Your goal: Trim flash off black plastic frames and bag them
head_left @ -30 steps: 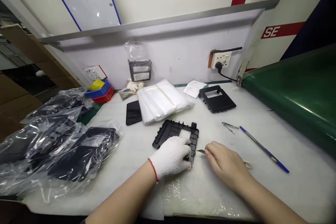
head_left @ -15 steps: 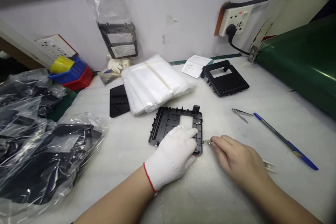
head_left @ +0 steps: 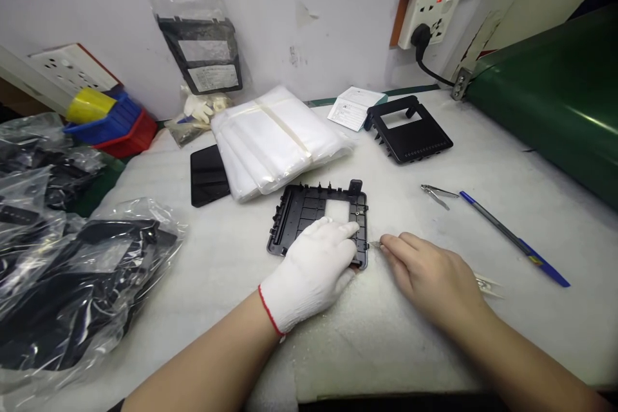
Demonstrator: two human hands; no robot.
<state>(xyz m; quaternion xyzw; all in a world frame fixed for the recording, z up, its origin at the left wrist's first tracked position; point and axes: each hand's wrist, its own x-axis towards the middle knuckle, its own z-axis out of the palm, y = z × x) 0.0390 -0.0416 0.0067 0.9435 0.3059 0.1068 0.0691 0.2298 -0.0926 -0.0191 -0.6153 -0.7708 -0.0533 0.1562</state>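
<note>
The black frame (head_left: 309, 203) is held by the left hand (head_left: 311, 267); the blade (head_left: 375, 244), finger-pinched in the right hand (head_left: 431, 272), is brought closer to the frame's right edge, now within reach.

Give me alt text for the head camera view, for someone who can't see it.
A white-gloved left hand rests on a black plastic frame on a pale table, while the bare right hand holds a small pointed tool by the frame's right edge. Nearby lie a banded plastic bundle, another black frame and a blue pen.
</note>
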